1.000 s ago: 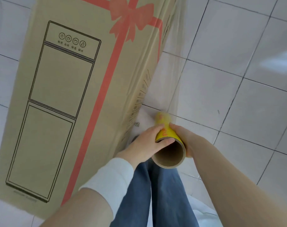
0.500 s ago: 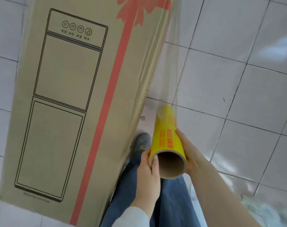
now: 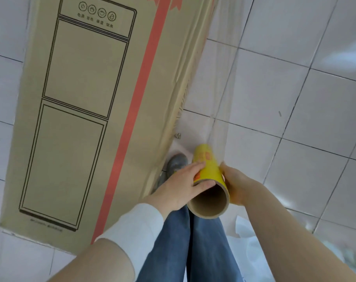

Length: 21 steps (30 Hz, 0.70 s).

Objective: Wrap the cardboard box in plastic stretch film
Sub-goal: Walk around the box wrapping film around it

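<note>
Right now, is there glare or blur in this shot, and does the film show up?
Head view: bright glare whitens the floor tiles upper right; the stretch film shows only as faint streaks; the wide-angle lens tapers the cardboard box.

Left hand (image 3: 181,186) at lower centre, thumb and fingers curled round the near end of the film roll (image 3: 208,171), arm entering from lower left in a white sleeve (image 3: 136,222). Right hand (image 3: 237,183) grips the roll's opposite side, its bare forearm (image 3: 295,231) entering from lower right.
</note>
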Tool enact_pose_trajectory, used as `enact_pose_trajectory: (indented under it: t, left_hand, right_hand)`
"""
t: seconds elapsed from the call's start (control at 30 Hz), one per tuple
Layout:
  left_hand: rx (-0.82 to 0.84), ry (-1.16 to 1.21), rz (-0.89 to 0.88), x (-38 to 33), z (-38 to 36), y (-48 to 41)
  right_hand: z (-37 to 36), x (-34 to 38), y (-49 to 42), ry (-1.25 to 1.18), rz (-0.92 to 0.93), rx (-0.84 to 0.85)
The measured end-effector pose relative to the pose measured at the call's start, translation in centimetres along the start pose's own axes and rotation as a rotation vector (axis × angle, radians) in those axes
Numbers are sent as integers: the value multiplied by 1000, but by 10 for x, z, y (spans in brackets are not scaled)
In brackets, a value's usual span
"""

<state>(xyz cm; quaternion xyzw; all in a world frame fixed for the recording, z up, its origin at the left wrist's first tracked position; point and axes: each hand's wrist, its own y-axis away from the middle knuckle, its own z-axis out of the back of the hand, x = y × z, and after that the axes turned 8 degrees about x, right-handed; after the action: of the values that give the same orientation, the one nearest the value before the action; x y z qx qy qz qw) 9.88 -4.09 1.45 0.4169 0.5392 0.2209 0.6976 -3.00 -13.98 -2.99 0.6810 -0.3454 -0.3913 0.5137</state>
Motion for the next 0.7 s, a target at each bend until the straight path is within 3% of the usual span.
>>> enact_pose_trajectory:
  t: [0.2, 0.3, 0.4, 0.5, 0.63, 0.7]
  left_hand:
    - [-488, 406, 44, 13, -65, 36]
    - [-599, 528, 163, 12, -105, 43]
    - [-541, 489, 229, 11, -122, 53]
    - [-449, 419, 155, 10, -100, 56]
    - [27, 181, 94, 13, -51, 35]
    - [120, 31, 109, 20, -39, 28]
  right_hand:
    - [6, -31, 0, 52, 41, 67]
    - [-4, -34, -2, 116, 89, 56]
    - [5, -40, -13, 209, 35, 5]
    - [10, -56, -13, 188, -73, 19]
    - [-1, -65, -13, 141, -52, 55]
    - [-4, -64, -16, 81, -22, 52]
